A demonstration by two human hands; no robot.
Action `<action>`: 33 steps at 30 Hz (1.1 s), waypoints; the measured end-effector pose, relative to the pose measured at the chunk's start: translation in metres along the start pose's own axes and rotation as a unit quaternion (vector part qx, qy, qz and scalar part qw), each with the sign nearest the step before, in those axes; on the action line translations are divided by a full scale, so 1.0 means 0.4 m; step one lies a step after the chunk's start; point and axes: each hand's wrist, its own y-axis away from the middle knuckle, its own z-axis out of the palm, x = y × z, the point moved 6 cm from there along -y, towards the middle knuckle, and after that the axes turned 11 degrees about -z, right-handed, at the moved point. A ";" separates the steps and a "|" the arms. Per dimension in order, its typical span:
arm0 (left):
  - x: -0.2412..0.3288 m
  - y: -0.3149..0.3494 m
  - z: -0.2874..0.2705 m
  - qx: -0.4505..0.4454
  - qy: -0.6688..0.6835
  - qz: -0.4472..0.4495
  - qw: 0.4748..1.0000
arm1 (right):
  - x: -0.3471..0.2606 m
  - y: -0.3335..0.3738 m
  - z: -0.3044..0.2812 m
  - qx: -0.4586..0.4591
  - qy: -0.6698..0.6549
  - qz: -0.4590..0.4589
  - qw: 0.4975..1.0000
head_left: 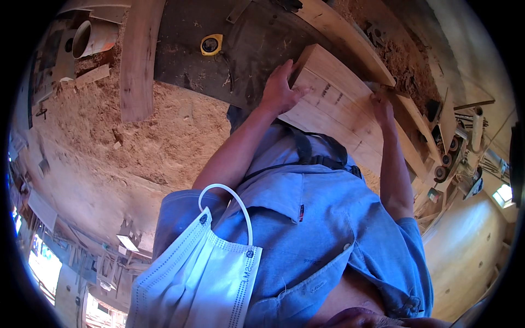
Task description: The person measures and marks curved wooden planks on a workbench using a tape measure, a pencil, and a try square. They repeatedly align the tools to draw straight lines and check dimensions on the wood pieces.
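A thick, pale wooden board (336, 101) with dark pencil-like marks lies in front of my waist, its far end over a dark worktable (186, 54). My left hand (281, 90) rests at the board's left edge, thumb and fingers spread apart, the thumb over the top face. At the right edge, my right hand (381, 106) is closed, its fingers curled on the board's side. The fingertips of that hand are partly hidden. A yellow tape measure (211, 45) sits on the worktable, left of the board.
Long planks (350, 35) run along the board's far right side. Another plank (138, 60) juts out at the left. Sawdust (180, 128) covers the floor. A pale cylinder (94, 38) stands far left; a white mask (191, 268) hangs before my shirt.
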 end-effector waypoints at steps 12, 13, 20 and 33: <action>0.019 -0.011 -0.017 0.005 -0.015 0.031 0.999 | 0.007 -0.015 0.009 -0.036 -0.013 0.000 0.999; 0.022 -0.025 -0.028 -0.005 -0.023 0.033 0.999 | -0.012 -0.006 0.001 -0.048 -0.026 0.019 0.998; 0.120 -0.174 -0.208 0.194 -0.165 0.113 0.960 | -0.142 0.159 -0.057 0.184 -0.026 -0.112 0.976; 0.119 -0.497 -0.424 0.102 -0.504 -0.036 0.857 | -0.191 0.655 0.127 0.195 -0.221 0.157 0.943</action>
